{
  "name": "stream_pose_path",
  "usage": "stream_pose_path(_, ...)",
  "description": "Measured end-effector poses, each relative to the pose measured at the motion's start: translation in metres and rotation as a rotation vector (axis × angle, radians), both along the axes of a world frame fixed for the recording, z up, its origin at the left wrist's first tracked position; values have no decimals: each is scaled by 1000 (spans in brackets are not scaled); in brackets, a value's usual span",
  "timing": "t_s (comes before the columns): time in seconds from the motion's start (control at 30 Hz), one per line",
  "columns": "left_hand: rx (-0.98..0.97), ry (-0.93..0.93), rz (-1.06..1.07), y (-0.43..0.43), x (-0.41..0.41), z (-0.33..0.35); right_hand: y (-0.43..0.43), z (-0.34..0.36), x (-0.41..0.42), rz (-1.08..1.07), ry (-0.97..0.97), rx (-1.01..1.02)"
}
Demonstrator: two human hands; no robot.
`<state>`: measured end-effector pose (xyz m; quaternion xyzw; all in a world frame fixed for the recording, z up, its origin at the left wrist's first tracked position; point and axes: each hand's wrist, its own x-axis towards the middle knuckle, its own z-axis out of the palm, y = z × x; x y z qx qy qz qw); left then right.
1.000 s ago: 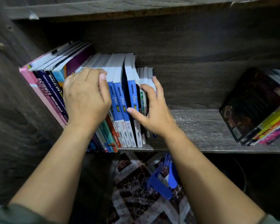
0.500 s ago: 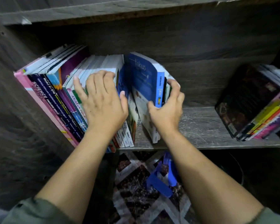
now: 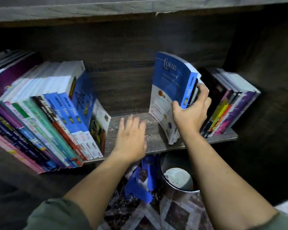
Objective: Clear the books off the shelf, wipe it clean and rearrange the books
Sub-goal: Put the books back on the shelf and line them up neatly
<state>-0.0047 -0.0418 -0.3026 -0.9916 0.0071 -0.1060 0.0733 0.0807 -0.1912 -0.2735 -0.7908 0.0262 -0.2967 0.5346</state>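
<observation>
A dark wooden shelf holds a long row of books leaning at the left and a smaller stack of books leaning at the right. My right hand grips a small bundle of books fronted by a blue "fokus" book, standing upright just left of the right stack. My left hand hovers flat and blurred over the bare shelf board in the gap between the groups, fingers spread, holding nothing.
Another shelf board runs overhead. Below the shelf stand a dark round bin and a blue plastic object on a patterned rug. Dark cabinet walls close in left and right.
My right hand carried the blue-fronted bundle rightward, from beside the left row to near the right stack. My left hand left the left row and moved over the bare gap.
</observation>
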Motion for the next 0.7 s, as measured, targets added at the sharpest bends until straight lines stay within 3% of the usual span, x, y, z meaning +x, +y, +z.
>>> stream_pose_path(0.1, -67, 125, 7, -4, 11, -18, -17, 0, 11, -46, 3, -41)
stream_pose_path(0.23, -259, 302, 43, 0, 17, -48, -29, -2, 22, -240, 35, -249)
stream_pose_path(0.33, -323, 305, 37, 2, 17, -64, -32, -7, 22, -405, -89, -435)
stream_pose_path(0.4, -332, 270, 36, 1, 17, -70, -34, -7, 25, -412, -191, -548)
stream_pose_path(0.5, -332, 256, 46, -1, 17, -76, -36, -5, 30, -350, -194, -690)
stream_pose_path(0.7, -323, 314, 71, -1, 17, -60, -33, 0, 29, -318, -131, -677)
